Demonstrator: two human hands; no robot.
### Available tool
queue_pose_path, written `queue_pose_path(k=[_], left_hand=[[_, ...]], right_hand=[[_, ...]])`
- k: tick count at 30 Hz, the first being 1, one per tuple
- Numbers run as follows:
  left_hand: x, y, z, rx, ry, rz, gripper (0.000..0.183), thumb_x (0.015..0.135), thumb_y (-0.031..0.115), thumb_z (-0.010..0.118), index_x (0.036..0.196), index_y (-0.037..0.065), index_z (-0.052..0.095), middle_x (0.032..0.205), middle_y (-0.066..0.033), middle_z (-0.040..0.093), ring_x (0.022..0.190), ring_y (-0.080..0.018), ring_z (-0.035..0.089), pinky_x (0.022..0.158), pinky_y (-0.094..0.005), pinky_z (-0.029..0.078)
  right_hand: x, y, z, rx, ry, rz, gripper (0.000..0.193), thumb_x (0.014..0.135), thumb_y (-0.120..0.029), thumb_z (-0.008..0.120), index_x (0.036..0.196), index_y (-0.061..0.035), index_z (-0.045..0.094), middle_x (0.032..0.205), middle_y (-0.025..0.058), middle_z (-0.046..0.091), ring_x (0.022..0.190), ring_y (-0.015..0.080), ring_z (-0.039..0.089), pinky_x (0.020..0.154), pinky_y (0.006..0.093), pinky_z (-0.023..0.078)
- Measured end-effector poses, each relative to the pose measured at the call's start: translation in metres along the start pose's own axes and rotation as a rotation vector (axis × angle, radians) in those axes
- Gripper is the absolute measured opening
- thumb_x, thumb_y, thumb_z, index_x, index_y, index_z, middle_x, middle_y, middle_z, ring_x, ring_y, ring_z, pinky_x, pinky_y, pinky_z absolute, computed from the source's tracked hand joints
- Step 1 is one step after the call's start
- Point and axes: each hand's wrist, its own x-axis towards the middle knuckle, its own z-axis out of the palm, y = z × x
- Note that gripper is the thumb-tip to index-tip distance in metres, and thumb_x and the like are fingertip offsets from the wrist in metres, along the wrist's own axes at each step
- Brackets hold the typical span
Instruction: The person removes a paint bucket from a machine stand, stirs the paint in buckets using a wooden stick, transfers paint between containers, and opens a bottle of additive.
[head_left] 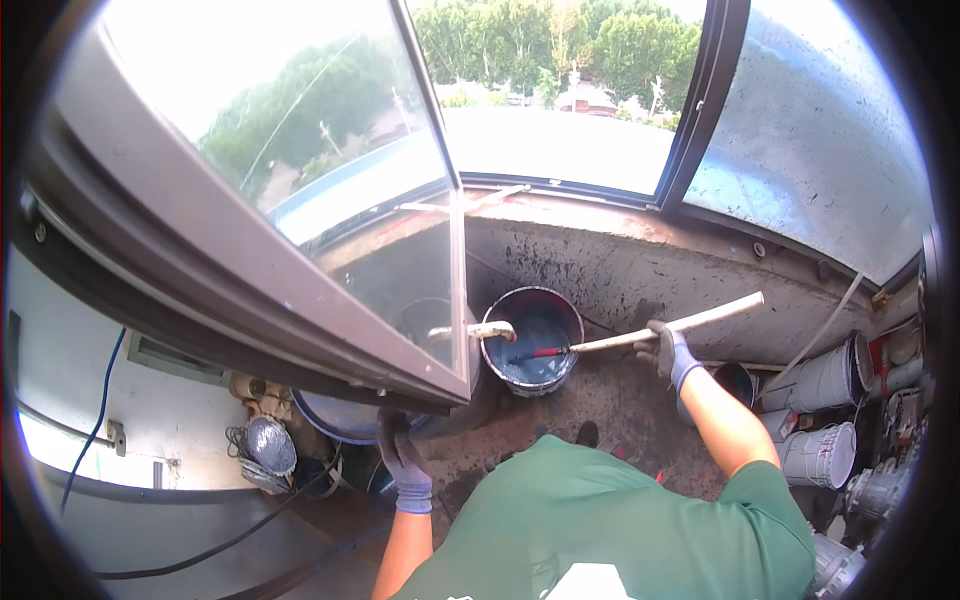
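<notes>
My right hand (pixel 664 352), in a dark glove with a purple cuff, is closed around a long pale wooden pole (pixel 715 312). The pole slants down to the left, and its red lower part (pixel 545 352) reaches into a round bucket (pixel 533 292). Bluish-grey liquid (pixel 535 368) lies in the bucket, and its rim is smeared dark. The pole's working end is hidden in it. My left hand (pixel 402 455), gloved alike, points its fingers up at the bottom edge of an open window sash (pixel 290 305). Whether it touches the sash or the blue-rimmed drum (pixel 350 438) behind, I cannot tell.
The sash's handle (pixel 490 330) juts out over the bucket's left side. A splattered low wall (pixel 600 265) runs behind the bucket. Several grey pails (pixel 818 455) lie or stand at the right. At the left are a small container (pixel 268 445) and a dark hose (pixel 210 562).
</notes>
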Motion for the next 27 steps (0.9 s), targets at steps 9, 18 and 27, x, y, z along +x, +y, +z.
queue_pose_path(k=[9, 18, 27], left_hand=[[0.017, 0.034, 0.051, 0.553, -0.059, 0.551, 0.063, 0.109, 0.041, 0.047, 0.144, -0.011, 0.044, 0.130, -0.0240, 0.060, 0.118, -0.0336, 0.058, 0.101, -0.0420, 0.048], [-0.006, 0.020, 0.111, -0.346, -0.275, -0.234, 0.040, 0.089, 0.006, 0.071, 0.126, 0.004, 0.055, 0.107, -0.0093, 0.064, 0.084, -0.0234, 0.067, 0.063, -0.0316, 0.056], [-0.018, 0.072, 0.262, -0.243, -0.522, -0.183, 0.053, 0.085, 0.008, 0.079, 0.131, 0.005, 0.053, 0.116, -0.0130, 0.063, 0.095, -0.0254, 0.068, 0.072, -0.0329, 0.056]], right_hand=[[-0.033, 0.057, -0.066, -0.083, -0.278, 0.124, 0.030, 0.092, 0.001, 0.062, 0.120, -0.0057, 0.053, 0.118, 0.0167, 0.069, 0.094, 0.0355, 0.075, 0.069, 0.0456, 0.066], [-0.022, 0.109, -0.146, -0.177, -0.150, 0.119, 0.008, 0.088, 0.007, 0.062, 0.095, 0.0042, 0.064, 0.093, 0.0241, 0.074, 0.076, 0.0349, 0.076, 0.067, 0.0459, 0.067], [-0.021, 0.131, -0.192, -0.315, -0.141, 0.016, 0.017, 0.096, -0.013, 0.066, 0.097, 0.0042, 0.070, 0.086, 0.0181, 0.074, 0.072, 0.0264, 0.075, 0.068, 0.0355, 0.063]])
